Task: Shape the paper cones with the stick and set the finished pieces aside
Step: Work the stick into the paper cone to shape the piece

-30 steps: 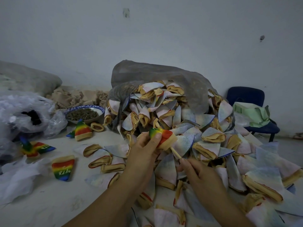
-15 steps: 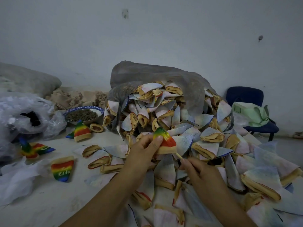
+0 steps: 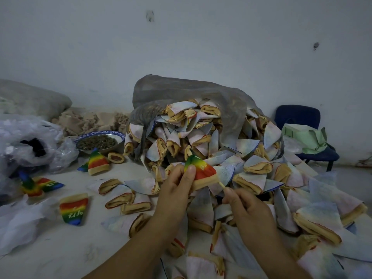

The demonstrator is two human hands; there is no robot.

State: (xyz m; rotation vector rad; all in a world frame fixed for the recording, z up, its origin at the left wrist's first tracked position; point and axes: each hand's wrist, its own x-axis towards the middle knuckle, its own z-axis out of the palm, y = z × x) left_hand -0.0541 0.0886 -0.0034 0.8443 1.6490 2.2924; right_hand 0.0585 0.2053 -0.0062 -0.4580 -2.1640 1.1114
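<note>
My left hand [image 3: 177,185] pinches a rainbow-striped cone [image 3: 202,171] between thumb and fingers, tip pointing up and left. A thin wooden stick [image 3: 221,185] pokes into the cone's tan open end; my right hand [image 3: 246,207] grips the stick's lower part. Behind them a big heap of pale, inside-out cones [image 3: 201,141] spills from a grey plastic bag [image 3: 181,93]. Rainbow cones lie on the left: one upright [image 3: 96,163], one flat [image 3: 73,209], others by the plastic [image 3: 38,185].
A blue-rimmed bowl [image 3: 99,140] of dark bits stands at the left back. Crumpled clear plastic [image 3: 26,141] and white sheets [image 3: 18,222] fill the left edge. A blue chair [image 3: 302,125] with a green bag [image 3: 306,137] stands at the right by the wall.
The rainbow cone has turned in my left hand, tip swinging up, and sits slightly lower. My right hand has pushed the stick further into its open end.
</note>
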